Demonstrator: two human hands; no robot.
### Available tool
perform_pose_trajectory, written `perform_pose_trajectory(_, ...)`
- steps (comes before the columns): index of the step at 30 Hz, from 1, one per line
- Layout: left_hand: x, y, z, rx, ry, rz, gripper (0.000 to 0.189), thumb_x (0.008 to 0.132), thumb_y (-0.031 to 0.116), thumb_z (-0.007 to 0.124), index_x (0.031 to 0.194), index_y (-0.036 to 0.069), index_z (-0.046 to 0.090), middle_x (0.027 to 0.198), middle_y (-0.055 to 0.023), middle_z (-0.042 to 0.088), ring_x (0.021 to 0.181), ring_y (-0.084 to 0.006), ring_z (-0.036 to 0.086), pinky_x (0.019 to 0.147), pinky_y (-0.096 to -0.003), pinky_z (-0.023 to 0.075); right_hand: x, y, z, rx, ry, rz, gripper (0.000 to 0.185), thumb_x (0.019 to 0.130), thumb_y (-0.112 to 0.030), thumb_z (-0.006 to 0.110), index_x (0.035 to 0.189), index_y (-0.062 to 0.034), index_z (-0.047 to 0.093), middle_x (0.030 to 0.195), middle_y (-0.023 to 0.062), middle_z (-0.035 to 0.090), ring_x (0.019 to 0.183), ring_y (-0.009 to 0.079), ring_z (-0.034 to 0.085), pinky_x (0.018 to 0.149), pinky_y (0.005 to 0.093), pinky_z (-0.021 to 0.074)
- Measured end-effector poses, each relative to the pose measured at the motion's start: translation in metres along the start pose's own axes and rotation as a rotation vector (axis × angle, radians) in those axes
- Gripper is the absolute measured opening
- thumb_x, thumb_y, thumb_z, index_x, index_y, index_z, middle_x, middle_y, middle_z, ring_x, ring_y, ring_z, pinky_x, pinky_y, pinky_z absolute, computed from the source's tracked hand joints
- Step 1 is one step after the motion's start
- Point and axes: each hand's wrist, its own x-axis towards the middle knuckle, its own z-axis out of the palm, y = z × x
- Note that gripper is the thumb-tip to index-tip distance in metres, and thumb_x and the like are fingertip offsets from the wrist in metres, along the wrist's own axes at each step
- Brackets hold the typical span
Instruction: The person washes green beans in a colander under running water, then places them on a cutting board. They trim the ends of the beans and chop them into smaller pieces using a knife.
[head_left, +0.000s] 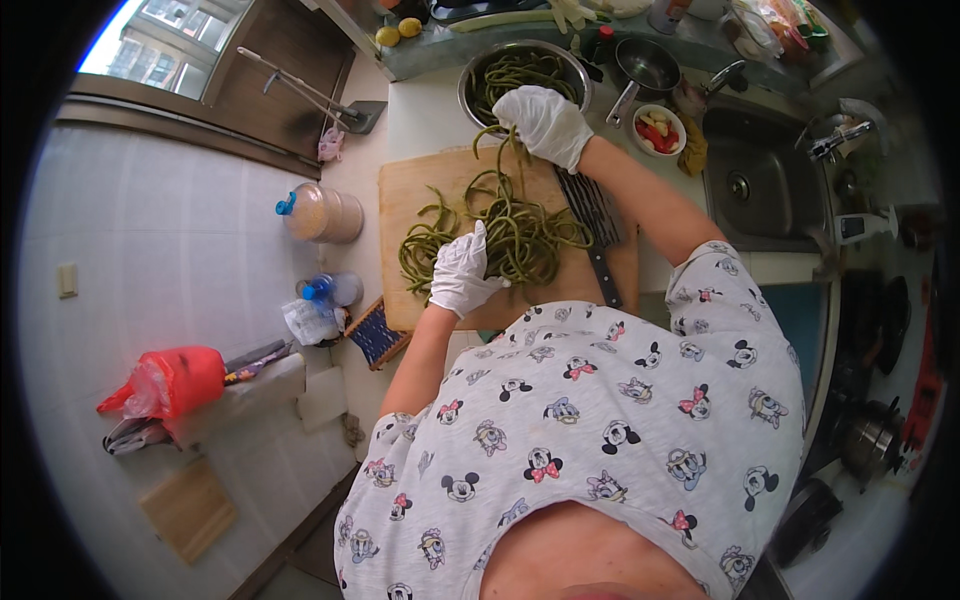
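A tangled heap of long green beans (525, 244) lies on a wooden cutting board (405, 176). My left hand (461, 271), in a white glove, rests at the heap's left side with its thumb and fingers apart. At the near rim of a metal bowl (583, 75) holding more beans, my right hand (546, 124), also gloved, grips some long beans that hang down over the board. A cleaver with a black handle (604, 276) lies on the board's right part, its dark blade partly beneath my right forearm.
Right of the metal bowl are a small pan (648, 67) and a white bowl (658, 129) with red peppers and garlic-like cloves. Beyond them is a sink (765, 176). Two lemons (398, 31) lie on the back ledge. A large plastic jug (322, 213) stands left of the board.
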Motion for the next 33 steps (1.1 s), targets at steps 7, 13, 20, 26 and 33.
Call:
perform_pose_trajectory(7, -0.010, -0.014, 0.018, 0.051, 0.209, 0.276, 0.083, 0.074, 0.029, 0.083, 0.147, 0.010, 0.048, 0.089, -0.0083, 0.061, 0.082, -0.0284, 0.062, 0.070, -0.0449, 0.0482, -0.012, -0.006, -0.023, 0.813, 0.313, 0.355, 0.033, 0.092, -0.006, 0.073, 0.124, -0.0125, 0.069, 0.120, 0.0059, 0.074, 0.106, 0.0156, 0.072, 0.089, 0.0298, 0.0583)
perform_pose_trajectory(13, -0.020, -0.019, 0.006, -0.045, 0.106, 0.226, 0.069, 0.079, 0.028, 0.082, 0.141, 0.011, 0.056, 0.091, -0.0109, 0.064, 0.084, -0.0316, 0.064, 0.073, -0.0457, 0.0503, -0.045, -0.030, -0.038, 0.177, -0.193, 0.158, 0.022, 0.096, -0.034, 0.064, 0.107, -0.0172, 0.071, 0.106, 0.0029, 0.074, 0.091, 0.0261, 0.072, 0.074, 0.0369, 0.0580)
perform_pose_trajectory(20, 0.039, 0.001, -0.051, -0.543, 0.262, -0.002, 0.034, 0.091, 0.019, 0.074, 0.122, 0.008, 0.069, 0.108, -0.0149, 0.073, 0.098, -0.0318, 0.071, 0.087, -0.0381, 0.0563, -0.053, -0.054, -0.047, 0.820, -0.504, 0.566, 0.034, 0.098, -0.030, 0.061, 0.128, -0.0167, 0.069, 0.117, 0.0075, 0.072, 0.100, 0.0294, 0.070, 0.087, 0.0383, 0.0559)
perform_pose_trajectory(26, 0.099, 0.032, -0.133, -0.602, 0.281, 0.216, 0.031, 0.092, 0.015, 0.070, 0.123, 0.009, 0.069, 0.109, -0.0128, 0.073, 0.100, -0.0270, 0.069, 0.090, -0.0359, 0.0536, -0.059, -0.036, -0.073, 0.943, -0.200, 0.625, 0.034, 0.098, -0.014, 0.060, 0.132, -0.0095, 0.064, 0.125, 0.0066, 0.068, 0.109, 0.0204, 0.067, 0.090, 0.0307, 0.0559)
perform_pose_trajectory(33, 0.110, 0.062, -0.191, -0.572, 0.170, 0.183, 0.032, 0.093, 0.028, 0.073, 0.119, 0.010, 0.071, 0.099, -0.0102, 0.072, 0.090, -0.0177, 0.067, 0.082, -0.0307, 0.0526, -0.065, -0.009, -0.116, 1.449, 0.234, 0.651, 0.032, 0.109, -0.024, 0.055, 0.126, -0.0024, 0.070, 0.104, -0.0016, 0.073, 0.082, 0.0000, 0.058, 0.070, 0.0157, 0.0434)
